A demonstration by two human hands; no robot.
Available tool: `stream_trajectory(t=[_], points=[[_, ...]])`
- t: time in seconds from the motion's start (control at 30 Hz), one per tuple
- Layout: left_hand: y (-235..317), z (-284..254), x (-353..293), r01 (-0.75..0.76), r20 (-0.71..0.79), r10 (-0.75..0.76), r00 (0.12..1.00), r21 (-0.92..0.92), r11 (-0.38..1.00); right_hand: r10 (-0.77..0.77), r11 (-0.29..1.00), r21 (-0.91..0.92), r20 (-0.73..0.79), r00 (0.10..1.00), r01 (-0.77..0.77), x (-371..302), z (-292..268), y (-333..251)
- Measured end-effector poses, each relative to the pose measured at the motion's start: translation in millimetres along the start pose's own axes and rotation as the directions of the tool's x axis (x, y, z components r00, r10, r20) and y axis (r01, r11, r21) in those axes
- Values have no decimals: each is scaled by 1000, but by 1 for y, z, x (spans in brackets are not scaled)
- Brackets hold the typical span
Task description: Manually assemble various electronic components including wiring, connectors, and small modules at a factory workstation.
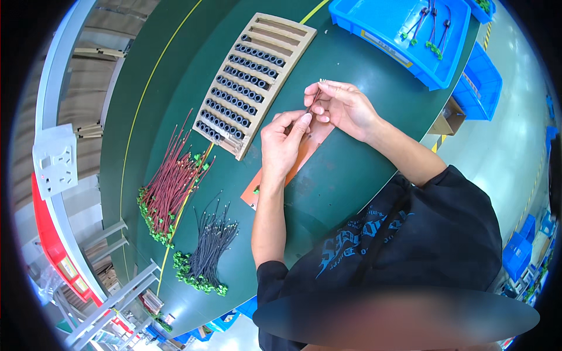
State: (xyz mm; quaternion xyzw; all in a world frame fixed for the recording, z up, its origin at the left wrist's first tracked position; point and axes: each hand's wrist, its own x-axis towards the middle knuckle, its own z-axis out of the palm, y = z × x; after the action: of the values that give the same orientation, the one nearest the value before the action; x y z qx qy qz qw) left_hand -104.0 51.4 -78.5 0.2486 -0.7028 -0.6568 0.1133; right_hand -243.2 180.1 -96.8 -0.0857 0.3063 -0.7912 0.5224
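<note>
Both my hands are raised over the green table, close together and pinching thin dark reddish wires [314, 102]. The fingers of my left hand [282, 140] are closed round the lower part of the wires. Higher up, my right hand [350, 111] pinches them near their pale tips; its fingers hide part of them, and I cannot tell how many there are. Beneath my hands lies a flat orange board [250, 192] with a small green piece on its near end. To the left is a wooden rack [246, 140] with rows of black ring-shaped parts.
A pile of red wires [170, 187] with green connectors lies left, beside a pile of black wires [213, 240] with green connectors. At the far right, a blue tray [374, 26] holds a few wired pieces. A white socket panel [55, 159] stands on a post at the left.
</note>
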Motion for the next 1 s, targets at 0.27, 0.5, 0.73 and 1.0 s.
stream_trajectory(t=[0.27,0.5,0.73,1.0], points=[[10,7,9,-33,9,33,999,-19,999,-82,990,-120,-20,996,79,0,-1,-3],[3,6,7,-26,13,29,1000,-171,985,-69,992,-102,4,998,69,0,2,-3],[-5,3,2,-45,37,55,998,-232,972,-39,990,-138,13,999,40,-2,1,0],[-6,2,-7,-65,-21,61,998,-309,949,-229,843,-458,170,958,283,6,13,4]])
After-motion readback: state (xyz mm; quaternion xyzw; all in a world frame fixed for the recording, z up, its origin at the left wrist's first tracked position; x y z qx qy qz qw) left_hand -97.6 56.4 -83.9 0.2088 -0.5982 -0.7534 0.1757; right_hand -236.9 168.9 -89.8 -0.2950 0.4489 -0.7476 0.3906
